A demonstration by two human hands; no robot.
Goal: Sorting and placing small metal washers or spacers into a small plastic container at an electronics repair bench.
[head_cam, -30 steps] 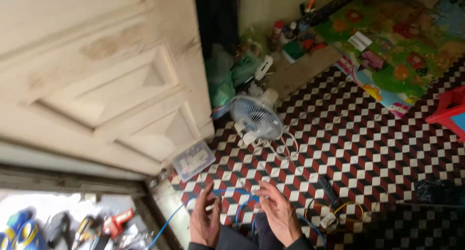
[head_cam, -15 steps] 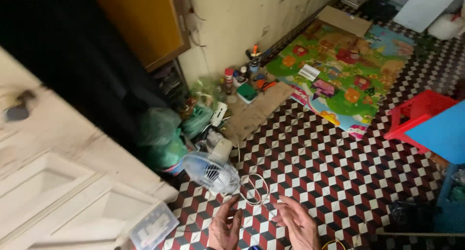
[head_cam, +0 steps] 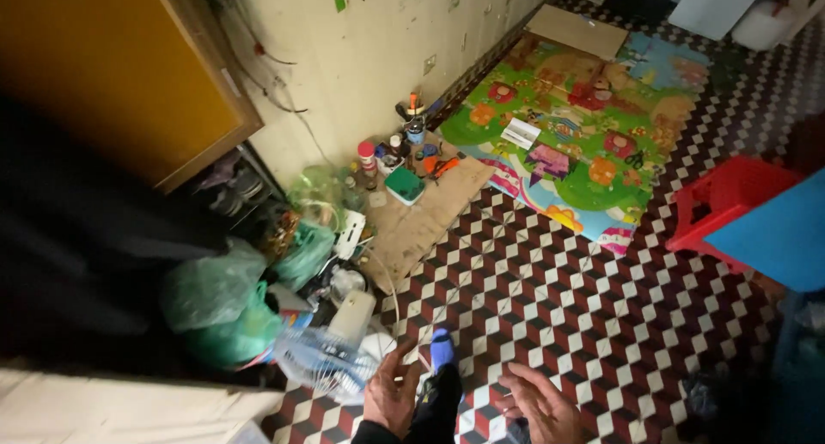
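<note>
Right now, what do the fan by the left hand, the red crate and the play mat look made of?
Fan: white plastic body, probably a thin wire or plastic grille; blurred, so unsure. It sits just beside the left hand.
Red crate: moulded plastic, slightly glossy, with slotted sides.
Play mat: likely soft foam or vinyl, printed cartoon surface, lying flat with a dull sheen.

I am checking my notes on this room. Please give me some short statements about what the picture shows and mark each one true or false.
1. Both hands are empty, fingers spread. True: the left hand and right hand hold nothing.
2. The small white fan stands on the play mat. False: it is on the checkered tile floor, beside the left hand.
3. The red plastic stool is at the right. True.
4. The green plastic bags lie on the cardboard sheet. False: they sit left of it, near the fan.
</note>
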